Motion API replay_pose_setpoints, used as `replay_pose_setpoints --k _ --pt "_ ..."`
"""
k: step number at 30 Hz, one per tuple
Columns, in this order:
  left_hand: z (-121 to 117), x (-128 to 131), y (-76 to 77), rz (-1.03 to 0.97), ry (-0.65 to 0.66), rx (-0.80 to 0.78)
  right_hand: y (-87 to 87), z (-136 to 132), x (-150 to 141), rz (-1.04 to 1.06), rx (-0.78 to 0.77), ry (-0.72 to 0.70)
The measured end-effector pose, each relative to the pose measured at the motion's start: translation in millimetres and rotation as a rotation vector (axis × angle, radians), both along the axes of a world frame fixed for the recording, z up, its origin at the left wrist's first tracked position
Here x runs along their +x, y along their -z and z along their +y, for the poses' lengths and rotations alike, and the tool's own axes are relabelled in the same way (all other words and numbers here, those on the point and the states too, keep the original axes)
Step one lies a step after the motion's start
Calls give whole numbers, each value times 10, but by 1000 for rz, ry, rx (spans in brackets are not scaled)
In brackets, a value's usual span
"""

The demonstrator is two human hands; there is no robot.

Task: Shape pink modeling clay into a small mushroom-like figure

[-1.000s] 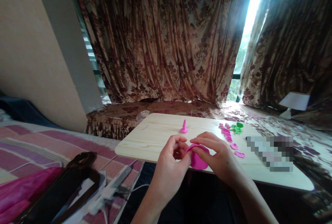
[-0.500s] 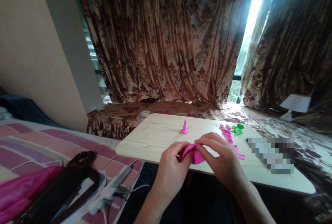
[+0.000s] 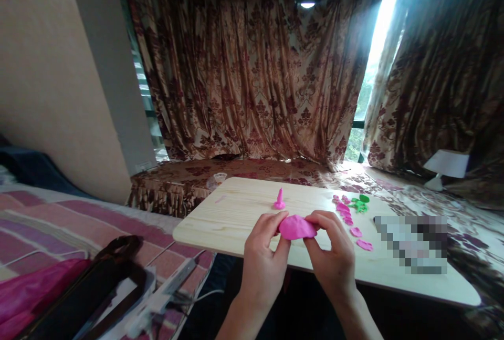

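Sheet [image 3: 297, 227], pink, held up over near edge of table [image 3: 228, 214]. L hand [image 3: 262, 256]: thumb + fingers pinched on its L side. R hand [image 3: 333, 250]: same grip, R side. Pink cone [image 3: 280, 199] upright on table, just beyond sheet. Pink bits [image 3: 346, 214] + green bits [image 3: 360, 204] at R.

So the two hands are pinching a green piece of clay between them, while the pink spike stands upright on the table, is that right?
Not quite: in the head view, the piece of clay pinched between the two hands is pink; the pink spike does stand upright on the table.
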State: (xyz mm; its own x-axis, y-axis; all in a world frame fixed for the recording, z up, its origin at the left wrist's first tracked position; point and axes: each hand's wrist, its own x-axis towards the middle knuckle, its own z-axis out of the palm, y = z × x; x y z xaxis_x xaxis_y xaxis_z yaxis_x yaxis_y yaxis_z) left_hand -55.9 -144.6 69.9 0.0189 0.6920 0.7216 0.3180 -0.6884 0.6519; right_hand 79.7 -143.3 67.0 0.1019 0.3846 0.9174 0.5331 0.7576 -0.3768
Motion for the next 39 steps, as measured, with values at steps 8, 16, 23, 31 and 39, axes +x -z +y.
replay_pose_setpoints --k 8,16,23,31,39 --pt "-57 29 -19 44 -30 68 -4 -17 24 -67 34 17" --pt "-52 46 -51 65 -29 48 -20 -30 15 -75 17 -15" --pt "-81 29 -39 62 -18 23 -38 -15 54 -106 -2 -19" --pt "-23 -25 -43 49 -39 -22 -45 -40 140 -281 -94 -78" --pt "14 3 84 36 -2 -120 78 43 146 -221 -249 -102"
